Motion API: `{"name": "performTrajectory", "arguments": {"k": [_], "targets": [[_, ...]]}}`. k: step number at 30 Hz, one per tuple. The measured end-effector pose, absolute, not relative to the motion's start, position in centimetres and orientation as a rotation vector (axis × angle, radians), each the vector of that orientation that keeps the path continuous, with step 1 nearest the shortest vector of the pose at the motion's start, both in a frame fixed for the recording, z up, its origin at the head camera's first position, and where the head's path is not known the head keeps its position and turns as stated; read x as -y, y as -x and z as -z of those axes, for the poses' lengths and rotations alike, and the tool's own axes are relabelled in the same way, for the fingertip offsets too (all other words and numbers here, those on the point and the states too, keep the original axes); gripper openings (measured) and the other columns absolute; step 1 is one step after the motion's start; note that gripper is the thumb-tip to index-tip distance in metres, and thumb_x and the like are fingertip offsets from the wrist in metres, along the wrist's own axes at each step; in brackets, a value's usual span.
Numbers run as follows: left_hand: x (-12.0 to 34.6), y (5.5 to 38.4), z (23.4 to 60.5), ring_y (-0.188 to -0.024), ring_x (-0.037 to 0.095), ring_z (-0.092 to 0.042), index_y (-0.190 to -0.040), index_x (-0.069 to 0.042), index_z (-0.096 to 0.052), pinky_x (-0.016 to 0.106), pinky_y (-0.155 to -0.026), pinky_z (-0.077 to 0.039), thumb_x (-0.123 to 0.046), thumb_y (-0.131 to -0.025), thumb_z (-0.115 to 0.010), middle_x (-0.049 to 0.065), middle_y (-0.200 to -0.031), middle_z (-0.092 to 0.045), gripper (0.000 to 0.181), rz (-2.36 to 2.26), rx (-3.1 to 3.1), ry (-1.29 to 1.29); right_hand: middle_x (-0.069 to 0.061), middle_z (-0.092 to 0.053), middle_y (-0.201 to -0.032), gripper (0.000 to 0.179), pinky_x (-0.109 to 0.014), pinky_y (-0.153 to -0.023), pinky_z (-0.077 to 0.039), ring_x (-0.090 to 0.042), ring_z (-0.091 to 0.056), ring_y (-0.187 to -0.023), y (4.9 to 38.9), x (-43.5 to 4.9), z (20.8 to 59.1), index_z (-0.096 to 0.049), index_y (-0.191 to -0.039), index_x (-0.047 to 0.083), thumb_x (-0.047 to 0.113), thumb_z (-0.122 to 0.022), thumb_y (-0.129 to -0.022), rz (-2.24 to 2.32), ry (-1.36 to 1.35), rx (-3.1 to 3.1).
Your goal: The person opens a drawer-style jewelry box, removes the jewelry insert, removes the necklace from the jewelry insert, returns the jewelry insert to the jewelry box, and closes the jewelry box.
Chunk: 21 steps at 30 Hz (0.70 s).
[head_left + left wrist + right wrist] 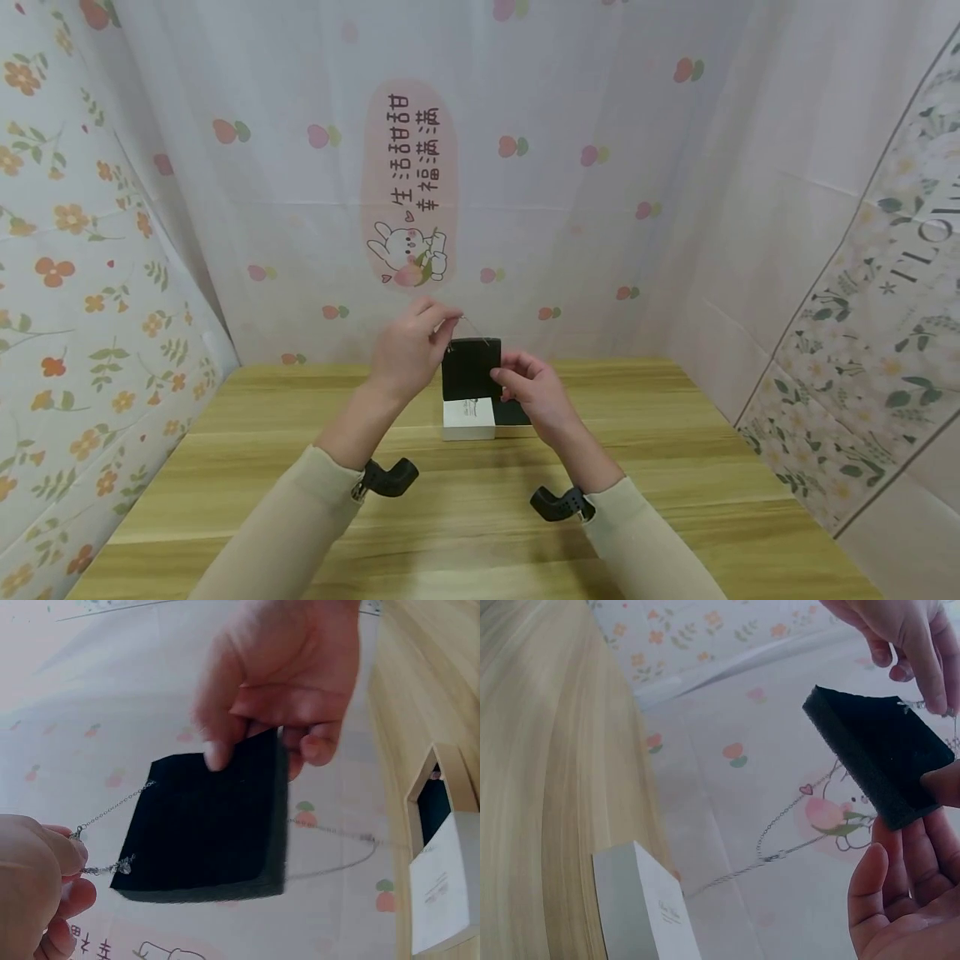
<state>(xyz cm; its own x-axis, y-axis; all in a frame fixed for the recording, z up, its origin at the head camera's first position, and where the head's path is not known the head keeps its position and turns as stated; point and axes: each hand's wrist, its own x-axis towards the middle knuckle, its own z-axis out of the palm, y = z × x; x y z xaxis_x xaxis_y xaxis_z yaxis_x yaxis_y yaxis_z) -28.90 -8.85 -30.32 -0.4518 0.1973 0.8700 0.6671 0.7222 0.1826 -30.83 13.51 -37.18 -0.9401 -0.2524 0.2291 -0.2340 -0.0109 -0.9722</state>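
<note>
A square black foam pad [471, 372] is held up above the table, with a fine silver chain necklace [112, 808] threaded through it. My right hand [534, 390] grips the pad by its right edge, thumb on the near face and fingers behind. At the pad's upper left, my left hand [408, 350] pinches the chain between thumb and fingertips. Two strands run from that pinch to the pad's corners. Behind the pad, the rest of the chain [763, 838] hangs down in a loop, seen in both wrist views.
Below the pad, a white box lid [468, 421] with small print stands on the wooden table [300, 467]. It rests against an open box [415, 787] with a dark inside. A patterned curtain [570, 208] hangs behind the table, with more printed cloth at both sides.
</note>
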Motion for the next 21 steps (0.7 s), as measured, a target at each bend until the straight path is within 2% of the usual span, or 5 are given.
{"name": "performTrajectory", "arguments": {"k": [9, 14, 17, 21], "targets": [[10.0, 29.2, 28.6, -0.075, 0.030, -0.078, -0.110, -0.004, -0.082, 0.040, -0.070, -0.067, -0.008, -0.101, -0.079, 0.014, -0.102, -0.079, 0.010, 0.660, 1.989, 0.611, 0.002, -0.066, -0.102, 0.017, -0.025, -0.082, -0.059, -0.018, -0.059, -0.081, 30.9, -13.9, 37.3, -0.068, -0.120, 0.001, 0.012, -0.066, -0.107, 2.145, 0.550, -2.228], [10.7, 29.3, 27.7, -0.084, 0.032, -0.080, -0.111, -0.003, -0.083, 0.042, -0.072, -0.068, -0.007, -0.102, -0.078, 0.016, -0.116, -0.081, 0.011, 0.688, 1.983, 0.564, 0.002, -0.065, -0.101, 0.015, -0.025, -0.083, -0.059, -0.017, -0.058, -0.079, 30.9, -14.0, 37.4, -0.068, -0.118, 0.002, 0.012, -0.066, -0.107, 2.143, 0.548, -2.240], [11.1, 29.3, 27.3, -0.082, 0.032, -0.078, -0.110, -0.003, -0.082, 0.043, -0.070, -0.067, -0.006, -0.102, -0.077, 0.017, -0.114, -0.081, 0.010, 0.712, 1.958, 0.552, 0.003, -0.065, -0.100, 0.014, -0.025, -0.083, -0.059, -0.016, -0.058, -0.078, 31.0, -14.1, 37.4, -0.068, -0.117, 0.003, 0.012, -0.066, -0.107, 2.144, 0.549, -2.237], [11.8, 29.3, 26.9, -0.071, 0.032, -0.071, -0.108, -0.001, -0.082, 0.043, -0.066, -0.064, -0.004, -0.102, -0.076, 0.018, -0.103, -0.078, 0.009, 0.733, 1.905, 0.545, 0.003, -0.066, -0.101, 0.012, -0.025, -0.082, -0.059, -0.016, -0.058, -0.079, 30.9, -14.2, 37.4, -0.069, -0.115, 0.004, 0.011, -0.066, -0.106, 2.148, 0.547, -2.225]]}}
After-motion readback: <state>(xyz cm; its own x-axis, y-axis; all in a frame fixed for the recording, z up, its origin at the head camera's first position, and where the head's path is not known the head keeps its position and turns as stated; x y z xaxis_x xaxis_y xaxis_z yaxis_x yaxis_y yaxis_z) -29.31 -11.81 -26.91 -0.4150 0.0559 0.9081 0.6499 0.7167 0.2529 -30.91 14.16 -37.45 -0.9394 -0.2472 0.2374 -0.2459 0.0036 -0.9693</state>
